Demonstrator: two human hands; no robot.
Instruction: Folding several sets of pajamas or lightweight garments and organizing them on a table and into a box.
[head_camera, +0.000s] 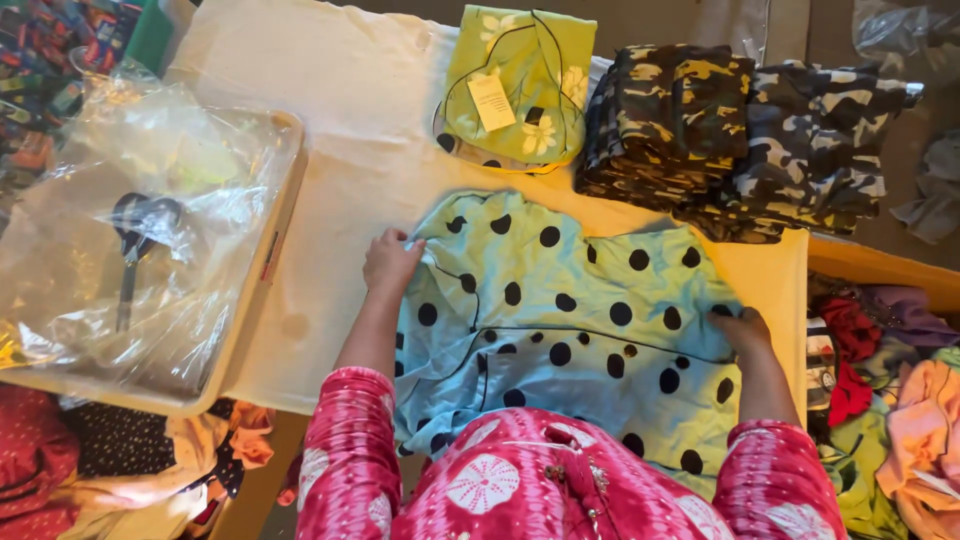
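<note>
**Both hands on a dotted blue garment at the near edge of the tabletop**

Head view, looking down. Clear plastic bags (120, 230) heaped in a beige tray (262, 262) at the left edge of the tabletop (340, 200), with dark scissors (135, 240) seen through the film. A pale rectangular paper tag (491, 101) lying on a folded lime-green floral garment (520, 85) at the far edge, middle. Just beside it to the right, touching, a stack of folded camouflage clothes (740, 130) reaching toward the far right corner.

Light blue garment with black dots (570, 320) spread flat on the cream cloth cover, near edge, centre to right, its lower part hanging toward the pink patterned sleeves. Left hand (392, 262) at the garment's upper left corner, fingers pinched on the fabric edge. Right hand (742, 330) at the garment's right edge, fingers curled onto the cloth; hard to tell whether gripping or only pressing.

Loose mixed clothes (880, 400) in red, purple and peach piled off the right edge; more crumpled cloth (120, 470) below the tray at the near left corner.
</note>
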